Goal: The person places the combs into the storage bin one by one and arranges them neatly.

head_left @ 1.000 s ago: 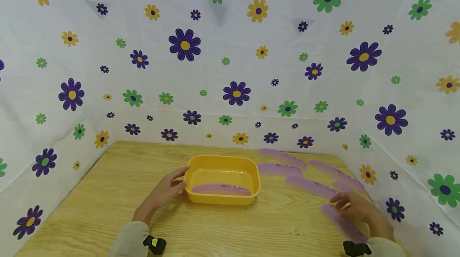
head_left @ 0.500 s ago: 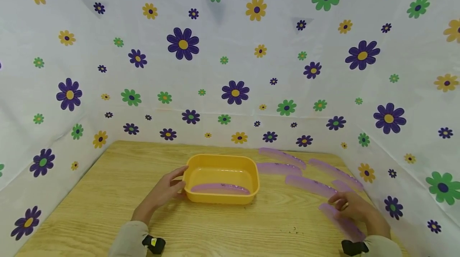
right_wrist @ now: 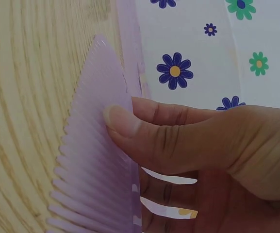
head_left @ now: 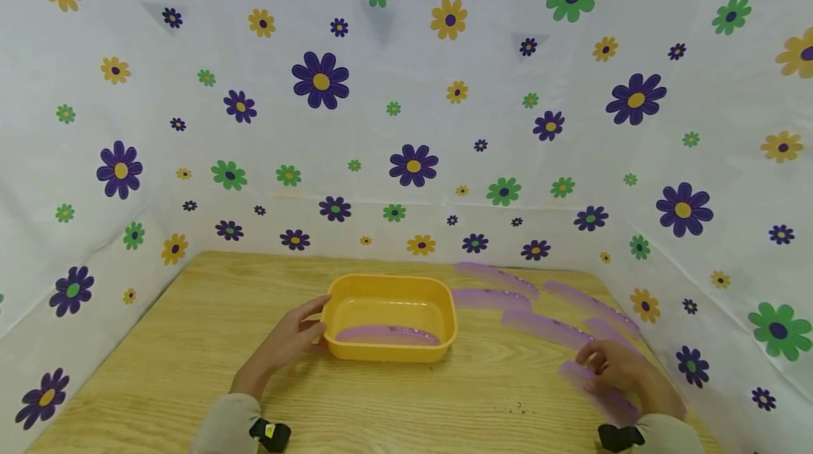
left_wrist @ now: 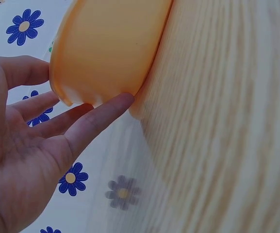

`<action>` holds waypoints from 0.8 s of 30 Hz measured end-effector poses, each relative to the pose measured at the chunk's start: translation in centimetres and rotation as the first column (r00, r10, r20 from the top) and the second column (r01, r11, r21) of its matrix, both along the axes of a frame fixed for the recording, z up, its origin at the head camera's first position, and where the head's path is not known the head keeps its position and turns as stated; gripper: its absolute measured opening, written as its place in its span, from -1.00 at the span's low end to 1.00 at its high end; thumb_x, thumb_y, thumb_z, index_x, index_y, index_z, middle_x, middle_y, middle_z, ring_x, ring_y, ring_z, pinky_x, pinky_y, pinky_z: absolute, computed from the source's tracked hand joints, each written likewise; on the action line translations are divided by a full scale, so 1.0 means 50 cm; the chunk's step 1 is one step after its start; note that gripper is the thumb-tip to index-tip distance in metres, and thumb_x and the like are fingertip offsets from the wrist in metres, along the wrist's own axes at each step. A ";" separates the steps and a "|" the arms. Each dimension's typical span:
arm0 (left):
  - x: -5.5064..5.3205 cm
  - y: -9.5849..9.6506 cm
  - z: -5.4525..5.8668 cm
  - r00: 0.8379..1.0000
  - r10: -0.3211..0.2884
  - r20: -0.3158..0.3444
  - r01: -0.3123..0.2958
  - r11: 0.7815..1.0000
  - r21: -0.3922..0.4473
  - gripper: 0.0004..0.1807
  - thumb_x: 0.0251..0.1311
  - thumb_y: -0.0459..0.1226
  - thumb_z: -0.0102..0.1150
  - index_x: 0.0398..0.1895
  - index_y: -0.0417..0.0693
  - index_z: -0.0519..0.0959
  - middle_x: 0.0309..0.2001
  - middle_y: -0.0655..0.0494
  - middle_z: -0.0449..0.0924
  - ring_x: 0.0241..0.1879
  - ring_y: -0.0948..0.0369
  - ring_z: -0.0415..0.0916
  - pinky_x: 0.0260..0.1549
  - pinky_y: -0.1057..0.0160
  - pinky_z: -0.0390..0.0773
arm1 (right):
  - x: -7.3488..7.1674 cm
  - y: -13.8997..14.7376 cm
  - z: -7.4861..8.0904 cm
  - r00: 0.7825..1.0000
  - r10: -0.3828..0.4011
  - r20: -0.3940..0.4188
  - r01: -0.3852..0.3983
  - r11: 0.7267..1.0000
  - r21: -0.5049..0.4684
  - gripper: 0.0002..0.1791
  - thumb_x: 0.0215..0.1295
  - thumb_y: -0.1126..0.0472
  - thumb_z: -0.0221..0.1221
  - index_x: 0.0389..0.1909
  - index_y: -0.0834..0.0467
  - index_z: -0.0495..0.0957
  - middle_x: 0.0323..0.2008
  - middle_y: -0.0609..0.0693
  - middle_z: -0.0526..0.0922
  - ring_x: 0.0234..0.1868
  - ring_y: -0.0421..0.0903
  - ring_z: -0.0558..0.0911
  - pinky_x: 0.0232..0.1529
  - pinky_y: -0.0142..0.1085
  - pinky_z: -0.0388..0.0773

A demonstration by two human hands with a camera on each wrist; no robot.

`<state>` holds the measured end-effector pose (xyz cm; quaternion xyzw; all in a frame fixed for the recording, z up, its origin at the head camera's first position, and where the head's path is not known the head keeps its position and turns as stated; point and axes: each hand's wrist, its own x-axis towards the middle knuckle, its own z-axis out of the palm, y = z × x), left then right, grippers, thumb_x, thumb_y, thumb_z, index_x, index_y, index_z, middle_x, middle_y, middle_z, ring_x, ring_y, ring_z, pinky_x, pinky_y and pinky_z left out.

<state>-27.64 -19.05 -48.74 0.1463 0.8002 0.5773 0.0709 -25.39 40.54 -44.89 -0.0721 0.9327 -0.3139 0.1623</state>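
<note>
In the head view a yellow plastic basin (head_left: 387,353) stands on the wooden table, one translucent purple comb (head_left: 387,335) lying inside along its near wall. My left hand (head_left: 287,341) is at the basin's left end; in the left wrist view its extended fingers (left_wrist: 98,119) touch the end wall and rim. At the right, my right hand (head_left: 619,373) pinches the nearest purple comb (right_wrist: 96,131) by its spine. The right wrist view has the thumb across its face, fingers behind, teeth pointing left. Another comb (head_left: 610,332) lies just beyond this hand and is partly hidden by it.
Several more purple combs lie right of the basin: a far comb (head_left: 495,277), one by the basin's side (head_left: 492,298), a middle comb (head_left: 546,327) and one near the right wall (head_left: 593,306). Flower-printed white sheeting (head_left: 362,136) encloses the table on three sides.
My right hand has shifted slightly left and closer in onto the nearest comb, uncovering more of the comb behind it. My left hand and the basin keep their places.
</note>
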 end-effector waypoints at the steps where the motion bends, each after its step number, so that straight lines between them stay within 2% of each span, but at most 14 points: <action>1: 0.000 -0.001 -0.001 1.000 -0.002 -0.001 0.002 1.000 0.002 -0.33 0.50 -0.37 -0.02 0.62 -0.21 0.09 0.56 -0.39 0.13 0.38 -0.33 0.41 0.00 0.02 0.77 | 0.001 0.001 0.000 1.000 0.011 -0.002 -0.011 1.000 -0.006 -0.68 0.10 0.45 0.40 -0.12 0.31 0.56 -0.25 0.11 0.67 -0.18 0.02 0.61 -0.16 -0.08 0.63; 5: -0.001 -0.002 -0.003 1.000 -0.009 -0.005 0.009 1.000 0.008 -0.33 0.50 -0.38 -0.02 0.62 -0.22 0.09 0.55 -0.40 0.13 0.38 -0.33 0.42 -0.01 0.02 0.77 | 0.002 0.008 -0.002 0.997 0.058 -0.043 -0.059 0.998 -0.038 -0.68 0.14 0.45 0.36 -0.08 0.33 0.56 -0.25 0.12 0.67 -0.21 -0.01 0.58 -0.20 -0.15 0.58; 8: -0.002 -0.003 -0.004 1.000 -0.012 -0.008 0.012 1.000 0.012 -0.33 0.50 -0.38 -0.03 0.62 -0.23 0.08 0.55 -0.40 0.12 0.38 -0.33 0.42 0.00 0.02 0.77 | 0.001 0.013 -0.001 0.994 0.081 -0.069 -0.087 0.992 -0.089 -0.68 0.20 0.47 0.29 -0.01 0.36 0.57 -0.17 0.19 0.69 -0.18 -0.02 0.58 -0.20 -0.22 0.56; 12: -0.002 -0.002 -0.002 1.000 -0.010 -0.009 0.010 1.000 0.008 -0.33 0.50 -0.38 -0.03 0.62 -0.23 0.08 0.55 -0.40 0.12 0.37 -0.32 0.42 0.00 0.03 0.77 | -0.002 0.015 0.002 0.983 0.145 -0.114 -0.161 0.977 -0.142 -0.71 0.37 0.37 0.24 0.05 0.42 0.58 -0.06 0.28 0.69 -0.17 -0.13 0.63 -0.22 -0.35 0.59; 15: -0.001 -0.001 0.000 1.000 -0.001 -0.007 0.001 1.000 0.000 -0.33 0.50 -0.39 -0.03 0.62 -0.23 0.09 0.55 -0.40 0.13 0.37 -0.32 0.43 -0.01 0.04 0.77 | -0.003 0.011 0.009 0.984 0.135 -0.120 -0.150 0.980 -0.129 -0.69 0.43 0.31 0.22 0.09 0.38 0.60 -0.02 0.28 0.71 -0.12 -0.14 0.66 -0.18 -0.34 0.63; 18: 0.000 -0.001 0.001 1.000 0.004 -0.005 -0.004 1.000 -0.005 -0.33 0.50 -0.39 -0.03 0.62 -0.23 0.09 0.55 -0.39 0.13 0.37 -0.32 0.43 -0.01 0.03 0.77 | -0.002 0.003 0.020 0.991 0.070 -0.114 -0.080 0.993 -0.090 -0.69 0.40 0.35 0.22 0.12 0.30 0.64 0.03 0.29 0.71 -0.05 0.02 0.67 -0.14 -0.31 0.66; 21: 0.001 -0.001 0.001 1.000 0.002 -0.005 -0.002 1.000 -0.004 -0.33 0.50 -0.39 -0.04 0.62 -0.23 0.09 0.55 -0.40 0.13 0.38 -0.33 0.42 -0.01 0.03 0.77 | 0.000 -0.001 0.026 0.984 0.084 -0.156 -0.093 0.994 -0.053 -0.68 0.40 0.34 0.22 0.13 0.28 0.65 0.07 0.31 0.70 -0.02 0.11 0.70 -0.13 -0.38 0.65; 24: 0.001 -0.002 0.000 1.000 -0.008 -0.004 0.008 1.000 0.002 -0.34 0.51 -0.39 -0.05 0.62 -0.24 0.08 0.55 -0.42 0.13 0.39 -0.35 0.39 -0.01 0.01 0.77 | 0.002 -0.004 0.028 0.977 0.097 -0.190 -0.105 0.994 -0.032 -0.68 0.41 0.30 0.24 0.13 0.27 0.66 0.07 0.32 0.71 -0.03 0.09 0.72 -0.16 -0.48 0.63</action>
